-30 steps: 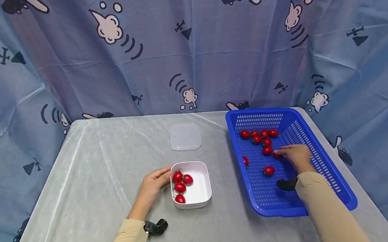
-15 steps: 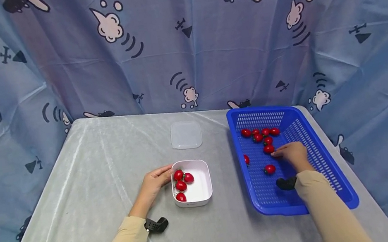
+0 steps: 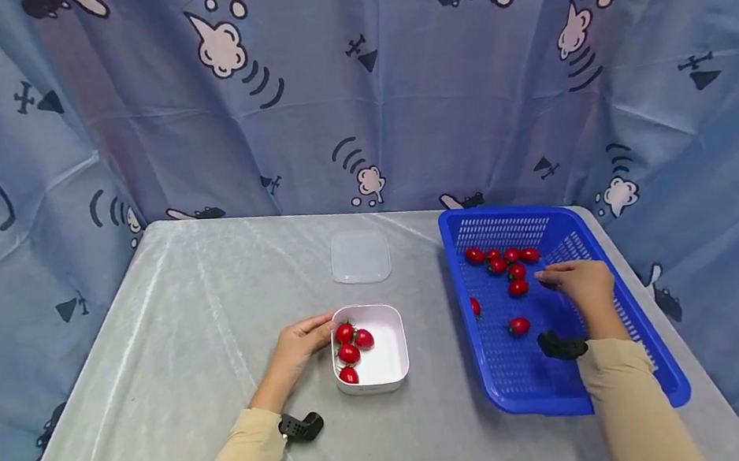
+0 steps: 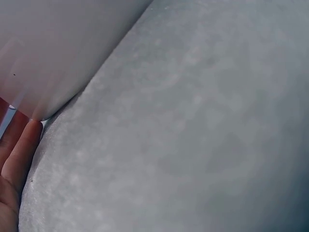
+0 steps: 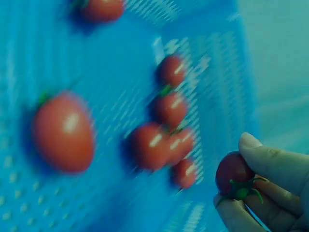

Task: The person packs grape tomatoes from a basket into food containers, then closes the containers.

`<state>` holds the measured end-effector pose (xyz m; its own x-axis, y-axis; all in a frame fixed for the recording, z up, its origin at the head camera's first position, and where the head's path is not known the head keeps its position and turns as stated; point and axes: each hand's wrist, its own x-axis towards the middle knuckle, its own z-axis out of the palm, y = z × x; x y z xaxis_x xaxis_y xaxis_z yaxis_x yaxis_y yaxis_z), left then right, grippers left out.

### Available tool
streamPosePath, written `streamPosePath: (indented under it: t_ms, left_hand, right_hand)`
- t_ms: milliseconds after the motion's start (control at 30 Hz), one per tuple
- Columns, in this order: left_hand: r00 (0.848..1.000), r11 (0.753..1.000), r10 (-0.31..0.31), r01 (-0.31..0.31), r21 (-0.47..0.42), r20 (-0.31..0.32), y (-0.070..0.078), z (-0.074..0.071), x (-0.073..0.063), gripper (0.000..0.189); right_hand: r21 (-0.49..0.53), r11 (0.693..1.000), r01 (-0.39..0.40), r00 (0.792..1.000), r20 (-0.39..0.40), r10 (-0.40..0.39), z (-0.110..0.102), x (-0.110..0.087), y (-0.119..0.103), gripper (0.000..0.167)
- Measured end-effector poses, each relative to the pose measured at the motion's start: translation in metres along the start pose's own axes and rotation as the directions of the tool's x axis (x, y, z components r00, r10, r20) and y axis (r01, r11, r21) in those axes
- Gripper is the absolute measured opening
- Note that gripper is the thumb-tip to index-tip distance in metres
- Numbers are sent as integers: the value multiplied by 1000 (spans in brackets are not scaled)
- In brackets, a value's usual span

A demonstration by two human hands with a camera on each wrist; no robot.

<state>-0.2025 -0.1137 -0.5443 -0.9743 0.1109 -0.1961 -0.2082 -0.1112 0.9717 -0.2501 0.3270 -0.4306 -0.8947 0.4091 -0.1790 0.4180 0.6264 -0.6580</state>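
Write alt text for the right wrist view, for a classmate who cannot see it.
A right hand pinches a red tomato, green leaves showing at one end. Behind it, more tomatoes lie, blurred, in a blue slotted basket.

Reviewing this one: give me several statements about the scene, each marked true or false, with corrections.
1. The right hand pinches a tomato. True.
2. The left hand touches the white box. True.
3. The white box holds nothing. False: four tomatoes lie in it.
4. The translucent lid sits on the white box. False: it lies apart, on the table beyond it.
5. The blue basket stands right of the white box. True.
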Motion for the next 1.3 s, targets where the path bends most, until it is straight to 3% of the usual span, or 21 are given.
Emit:
streamPosePath:
  t_ms: [167,400,733,1000,1300]
  left_hand:
    - [1000,1000,-9,9,2,-1,-3,-1,-3,41]
    - [1000,1000,9,-9,16,6,-1,-1,0,42]
    - [1000,1000,0,0,13,10,0,-3,2,42]
    - [1000,1000,-2,1,21,11,-2,-3,-2,42]
    - [1000,1000,9,-9,9,5,-1,-2,2,41]
  right_hand:
    - [96,995,28,999,-36,-25,6,-25,-21,44]
    - [140,985,101,995,-36,-97,20,-58,-59,48]
    - [242,937,252,956,86,-279,61,-100,-108,38]
    - [303,917,259,930,179,-322,94,-113,-122,27]
    - [355,897,264,909,218,-354,129,-135,-132,20]
